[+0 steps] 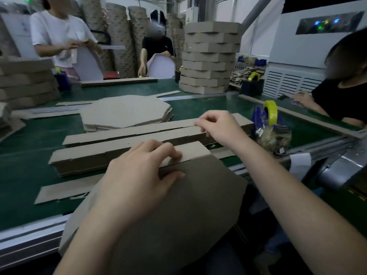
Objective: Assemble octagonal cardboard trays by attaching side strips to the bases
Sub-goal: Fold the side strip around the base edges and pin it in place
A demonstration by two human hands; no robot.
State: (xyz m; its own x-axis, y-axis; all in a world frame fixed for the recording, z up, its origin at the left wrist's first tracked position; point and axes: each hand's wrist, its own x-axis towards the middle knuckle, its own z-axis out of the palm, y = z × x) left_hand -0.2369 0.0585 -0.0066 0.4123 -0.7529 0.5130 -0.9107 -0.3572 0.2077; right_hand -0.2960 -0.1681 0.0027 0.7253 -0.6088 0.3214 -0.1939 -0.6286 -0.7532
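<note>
Probably light yet stiff, the strip (190,151) is pinched edgewise onto the base (198,195) by the left hand (139,171), a stacked strip (168,132) by the right hand (218,128).

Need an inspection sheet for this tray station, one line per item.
Surface: green belt.
Job's things: base at the near edge; strip along its far side; strip stacks; flat bases pile; finished trays, stacked.
Clutter: tape dispenser; loose strips; scraps.
Hands: left hand holds the strip to the base; right hand curled at the far stack, hold unclear.
Cables: nothing seen.
Surroundings: three other people; cardboard rolls; white machine.
</note>
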